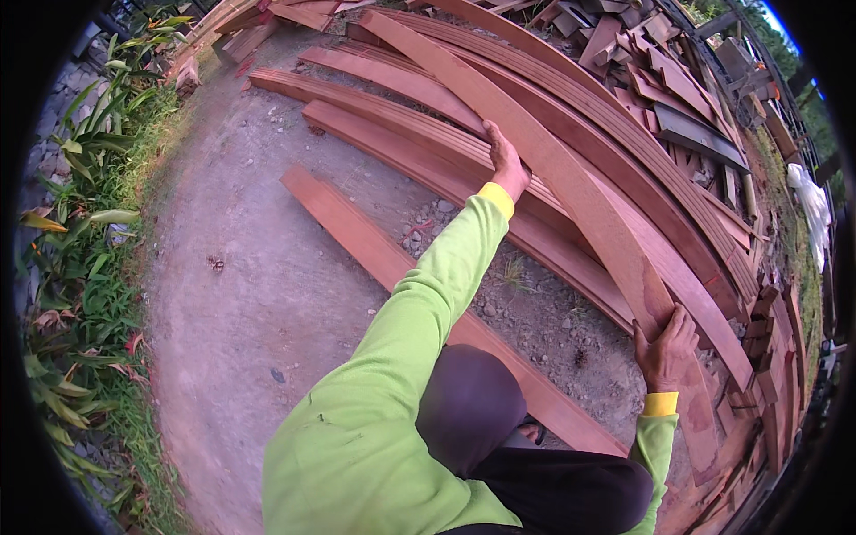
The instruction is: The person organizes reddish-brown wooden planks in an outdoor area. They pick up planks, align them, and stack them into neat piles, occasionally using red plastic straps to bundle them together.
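A long reddish-brown wooden plank [571,189] slants from the far middle to the near right, across other planks. My left hand [506,165] grips its left edge partway along, fingers partly hidden by the wood. Closer to me, my right hand [669,352] is wrapped round the same plank, thumb on one edge and fingers on the other. Beneath and beside it lie stacked planks [419,120], some with grooved faces. One separate plank [343,223] rests on the ground under my left forearm and passes by my knees.
Scrap wood offcuts [678,80] are heaped at the far right, with short pieces [771,374] piled at the near right. A white plastic bag [810,209] hangs at the right edge. Leafy plants [98,294] border the gravelly ground [232,294] on the left.
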Demonstrator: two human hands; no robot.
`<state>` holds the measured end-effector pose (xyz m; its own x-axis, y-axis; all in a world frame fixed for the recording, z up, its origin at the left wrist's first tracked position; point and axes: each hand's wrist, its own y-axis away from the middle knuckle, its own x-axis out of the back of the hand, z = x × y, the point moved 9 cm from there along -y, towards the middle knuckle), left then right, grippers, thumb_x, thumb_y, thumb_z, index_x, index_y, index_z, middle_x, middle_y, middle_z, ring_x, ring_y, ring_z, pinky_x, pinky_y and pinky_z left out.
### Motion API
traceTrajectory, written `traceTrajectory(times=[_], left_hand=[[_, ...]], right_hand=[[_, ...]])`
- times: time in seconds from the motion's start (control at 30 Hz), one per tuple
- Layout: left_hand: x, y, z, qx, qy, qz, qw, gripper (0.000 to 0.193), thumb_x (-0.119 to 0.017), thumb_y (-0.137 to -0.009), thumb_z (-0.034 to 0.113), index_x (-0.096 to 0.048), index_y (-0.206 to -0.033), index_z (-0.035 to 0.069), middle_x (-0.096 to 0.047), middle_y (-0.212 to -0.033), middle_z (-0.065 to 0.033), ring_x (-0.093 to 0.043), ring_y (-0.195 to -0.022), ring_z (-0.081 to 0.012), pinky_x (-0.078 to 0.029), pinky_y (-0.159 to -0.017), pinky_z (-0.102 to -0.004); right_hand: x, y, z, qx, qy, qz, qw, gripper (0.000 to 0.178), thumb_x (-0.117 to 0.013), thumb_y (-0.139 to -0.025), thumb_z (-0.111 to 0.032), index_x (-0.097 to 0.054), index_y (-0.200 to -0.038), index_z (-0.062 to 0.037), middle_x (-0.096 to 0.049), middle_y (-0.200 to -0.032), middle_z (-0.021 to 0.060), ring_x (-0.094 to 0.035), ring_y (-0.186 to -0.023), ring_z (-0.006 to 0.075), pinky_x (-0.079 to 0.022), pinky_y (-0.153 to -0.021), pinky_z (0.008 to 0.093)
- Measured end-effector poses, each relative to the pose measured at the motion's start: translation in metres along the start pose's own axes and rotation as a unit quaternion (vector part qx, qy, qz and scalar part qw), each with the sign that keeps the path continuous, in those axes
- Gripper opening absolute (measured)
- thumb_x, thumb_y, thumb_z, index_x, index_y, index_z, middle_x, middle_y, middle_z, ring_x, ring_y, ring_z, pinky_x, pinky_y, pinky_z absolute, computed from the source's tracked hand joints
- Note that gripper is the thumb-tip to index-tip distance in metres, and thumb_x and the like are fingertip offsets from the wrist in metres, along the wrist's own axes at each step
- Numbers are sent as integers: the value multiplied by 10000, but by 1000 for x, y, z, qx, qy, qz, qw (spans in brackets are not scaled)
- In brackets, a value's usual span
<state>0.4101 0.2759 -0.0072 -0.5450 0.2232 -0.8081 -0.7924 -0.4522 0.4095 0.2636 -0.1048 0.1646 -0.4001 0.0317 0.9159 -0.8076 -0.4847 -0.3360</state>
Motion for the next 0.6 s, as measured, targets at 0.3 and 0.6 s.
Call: traceTrajectory(times=[0.3, 0.6], left_hand=[[-50, 27, -42, 179, -192, -122, 957, 949, -347, -793, 841, -254, -1464, 176, -349, -1460, -201, -461, -1235, -466, -360, -954, -702], [-52, 81, -12, 94, 66, -232, 966, 535, -500, -949, 509, -445, -1252, 72, -622, -1044, -216, -618, -1010, -387, -476, -939, -543]], right_hand=[[-23, 6, 22, -51, -30, -7, 998, 817, -792, -704, -393, -423, -1279, 54, -536, -1156, 198, -531, -1053, 351, -425, -860, 428], [-24, 35, 22, -27, -94, -23, 995, 825, -811, -679, -310, -406, -1300, 52, -525, -1182, 228, -517, -1086, 394, -428, -938, 443]])
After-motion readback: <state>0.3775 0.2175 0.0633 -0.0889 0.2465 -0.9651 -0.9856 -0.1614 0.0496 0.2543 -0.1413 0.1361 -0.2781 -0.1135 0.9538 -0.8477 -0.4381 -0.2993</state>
